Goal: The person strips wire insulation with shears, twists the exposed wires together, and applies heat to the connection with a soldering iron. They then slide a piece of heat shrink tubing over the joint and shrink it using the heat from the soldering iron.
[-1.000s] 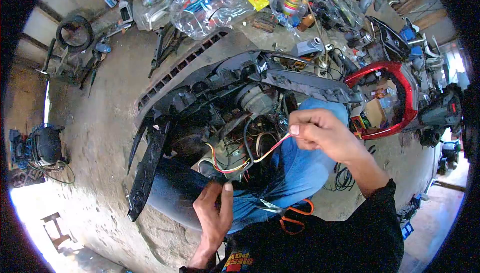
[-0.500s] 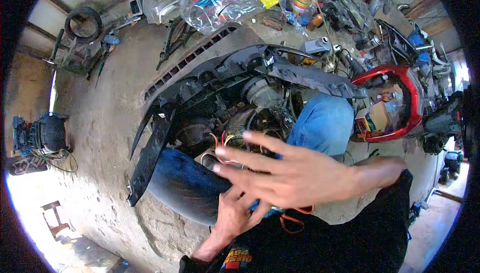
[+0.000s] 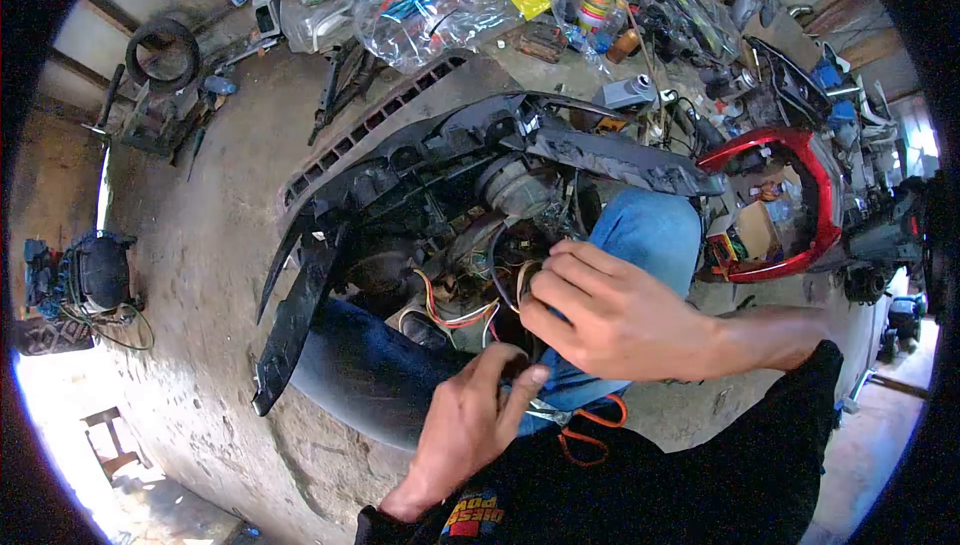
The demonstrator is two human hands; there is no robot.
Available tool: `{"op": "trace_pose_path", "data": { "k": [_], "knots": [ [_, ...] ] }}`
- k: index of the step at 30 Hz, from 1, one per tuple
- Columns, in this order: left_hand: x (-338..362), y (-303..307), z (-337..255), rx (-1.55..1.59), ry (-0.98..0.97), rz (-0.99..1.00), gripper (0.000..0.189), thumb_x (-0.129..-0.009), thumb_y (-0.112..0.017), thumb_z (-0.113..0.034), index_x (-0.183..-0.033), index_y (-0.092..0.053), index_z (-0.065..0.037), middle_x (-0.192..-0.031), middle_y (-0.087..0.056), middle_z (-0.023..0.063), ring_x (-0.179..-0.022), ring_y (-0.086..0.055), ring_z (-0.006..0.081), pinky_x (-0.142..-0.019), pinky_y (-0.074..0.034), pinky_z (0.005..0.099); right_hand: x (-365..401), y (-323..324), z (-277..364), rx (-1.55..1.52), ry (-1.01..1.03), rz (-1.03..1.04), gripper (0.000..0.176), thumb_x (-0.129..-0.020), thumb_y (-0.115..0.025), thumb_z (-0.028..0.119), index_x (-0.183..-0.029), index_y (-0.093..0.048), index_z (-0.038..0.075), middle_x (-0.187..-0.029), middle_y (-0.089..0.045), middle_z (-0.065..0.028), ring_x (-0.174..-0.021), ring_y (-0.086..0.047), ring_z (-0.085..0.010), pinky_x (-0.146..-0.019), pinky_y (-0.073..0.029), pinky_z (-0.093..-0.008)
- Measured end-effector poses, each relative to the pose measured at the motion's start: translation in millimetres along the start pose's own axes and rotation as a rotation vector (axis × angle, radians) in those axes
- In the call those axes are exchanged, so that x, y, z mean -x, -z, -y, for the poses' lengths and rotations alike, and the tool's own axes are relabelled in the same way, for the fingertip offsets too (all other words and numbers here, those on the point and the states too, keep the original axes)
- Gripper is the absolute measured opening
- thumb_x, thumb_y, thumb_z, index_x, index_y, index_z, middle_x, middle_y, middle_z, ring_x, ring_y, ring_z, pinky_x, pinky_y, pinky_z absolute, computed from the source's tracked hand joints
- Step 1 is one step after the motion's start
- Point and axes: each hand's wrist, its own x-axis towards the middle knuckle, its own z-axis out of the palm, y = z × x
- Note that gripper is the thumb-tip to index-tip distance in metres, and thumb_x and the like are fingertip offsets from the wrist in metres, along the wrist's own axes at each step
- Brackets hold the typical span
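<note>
A large black plastic vehicle panel (image 3: 420,150) lies across my knees, with coloured wires (image 3: 450,317) hanging below it. My right hand (image 3: 610,315) is at the wires' right side, its fingers curled together around something I cannot make out. Lower and to the left, my left hand (image 3: 475,420) has its thumb and forefinger bent toward each other near a dark piece; what lies between them is too small to tell. An orange cord (image 3: 585,435) lies at my waist, just below the hands.
A red curved frame (image 3: 828,205) stands at the right beside a cardboard box (image 3: 760,230). Plastic bags (image 3: 400,5), cans and loose parts line the back. A tire (image 3: 165,53) leans at the back left. A black machine (image 3: 100,270) sits far left.
My right hand has moved right and its outstretched fingers have curled in. My left hand has come into fuller view, slightly lower. More of the coloured wires now shows.
</note>
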Motion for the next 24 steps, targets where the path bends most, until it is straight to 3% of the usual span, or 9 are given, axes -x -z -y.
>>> {"op": "trace_pose_path", "data": {
  "k": [3,4,5,7,10,13,19,20,24],
  "knots": [
    [5,16,-31,0.056,0.166,-0.175,0.015,-0.098,-0.067,-0.016,-0.097,-0.063,-0.002,-0.079,-0.066,0.0157,-0.066,-0.066,0.0265,-0.061,-0.052,0.0353,9,-11,10,-0.242,-0.291,0.098,0.024,-0.079,-0.064,0.013,-0.097,-0.055,0.0,-0.09,-0.055,-0.0141,-0.092,-0.063,-0.0324,-0.08,-0.055,-0.0432],
    [5,16,-24,0.184,0.023,-0.26,0.016,-0.101,-0.061,-0.013,-0.105,-0.06,0.002,-0.079,-0.068,0.0107,-0.067,-0.065,0.0198,-0.065,-0.053,0.0324,11,-12,10,-0.362,-0.325,0.084,0.028,-0.084,-0.067,0.012,-0.104,-0.052,-0.001,-0.094,-0.054,-0.0168,-0.088,-0.064,-0.0378,-0.074,-0.056,-0.0442],
    [6,19,-29,0.327,0.009,-0.256,0.026,-0.105,-0.049,-0.013,-0.125,-0.05,0.004,-0.102,-0.066,0.0168,-0.088,-0.063,0.0191,-0.082,-0.052,0.0305,12,-13,11,-0.404,-0.355,0.094,0.027,-0.086,-0.066,0.013,-0.104,-0.052,-0.001,-0.094,-0.054,-0.0169,-0.086,-0.064,-0.0378,-0.073,-0.057,-0.0445],
    [-21,3,-35,0.31,-0.23,-0.487,0.043,-0.106,-0.046,-0.013,-0.143,-0.033,0.004,-0.133,-0.054,0.0235,-0.119,-0.056,0.0261,-0.1,-0.046,0.0347,13,-14,11,-0.488,-0.407,0.113,0.025,-0.09,-0.066,0.014,-0.105,-0.053,-0.001,-0.093,-0.054,-0.0173,-0.082,-0.064,-0.0379,-0.071,-0.057,-0.0451],
    [-42,-19,-26,0.721,-0.216,-0.478,0.057,-0.104,-0.047,-0.01,-0.15,-0.017,0.007,-0.155,-0.026,0.0278,-0.143,-0.035,0.0316,-0.112,-0.036,0.0407,15,-15,5,-0.578,-0.437,-0.003,0.023,-0.094,-0.065,0.017,-0.106,-0.057,-0.001,-0.092,-0.055,-0.017,-0.077,-0.065,-0.0366,-0.066,-0.057,-0.0455],
    [-51,-33,-26,0.996,-0.065,-0.379,0.05,-0.109,-0.04,-0.016,-0.153,-0.022,0.001,-0.148,-0.041,0.0194,-0.131,-0.049,0.0267,-0.105,-0.043,0.0361,15,-21,2,-0.652,-0.433,-0.19,0.02,-0.092,-0.066,0.016,-0.103,-0.062,0.0,-0.09,-0.057,-0.016,-0.076,-0.065,-0.0356,-0.063,-0.056,-0.0444],
    [-52,-28,-15,0.799,0.174,-0.31,0.045,-0.111,-0.043,-0.028,-0.15,-0.035,-0.006,-0.121,-0.056,0.0072,-0.089,-0.052,0.0111,-0.073,-0.049,0.0261,10,-10,5,-0.544,-0.476,-0.111,0.016,-0.092,-0.066,0.016,-0.1,-0.065,0.001,-0.092,-0.062,-0.0151,-0.074,-0.065,-0.036,-0.065,-0.056,-0.0453],
    [-51,-29,-17,0.767,0.213,-0.294,0.042,-0.112,-0.038,-0.034,-0.141,-0.044,-0.004,-0.109,-0.058,0.0036,-0.079,-0.049,0.0073,-0.064,-0.045,0.0232,10,-12,4,-0.566,-0.467,-0.097,0.017,-0.092,-0.066,0.016,-0.1,-0.065,0.001,-0.092,-0.062,-0.0152,-0.074,-0.065,-0.0365,-0.066,-0.055,-0.0457],
    [-46,-35,-3,0.718,0.338,-0.152,0.048,-0.111,-0.036,-0.043,-0.12,-0.059,-0.002,-0.089,-0.057,0.0017,-0.073,-0.047,0.007,-0.066,-0.043,0.0226,7,-10,-3,-0.679,-0.453,-0.017,0.018,-0.094,-0.064,0.018,-0.097,-0.066,0.0,-0.089,-0.063,-0.0163,-0.077,-0.065,-0.039,-0.068,-0.054,-0.047]
  ]
}}
